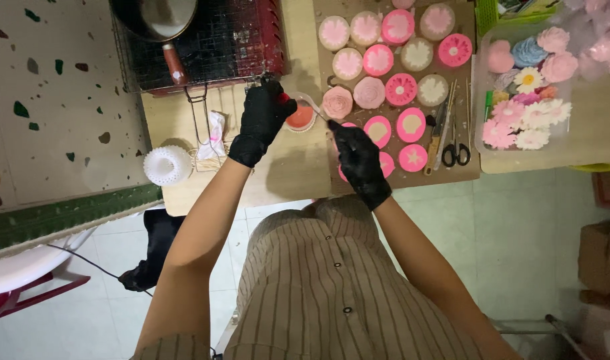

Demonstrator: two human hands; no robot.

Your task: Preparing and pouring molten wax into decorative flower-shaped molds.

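Observation:
Both my hands wear black gloves. My left hand [261, 120] grips a small clear cup [301, 117] of red-orange liquid at its rim, over the wooden table [285, 170]. My right hand [358, 160] pinches a thin stick [316, 107] whose far end reaches into the cup. Just right of the cup lie several round pink silicone moulds [401, 89] on a brown cardboard sheet [465, 167]; some are filled with pale flower shapes. A finished pink rose piece [337, 101] sits beside the stick.
A clear tray [481, 120] of finished flower pieces stands at the right. Scissors [455, 152] and slim tools lie at the cardboard's edge. A red wire basket [211, 47] with a pan sits at the back left, a white ribbed cup [167, 165] near the table's corner.

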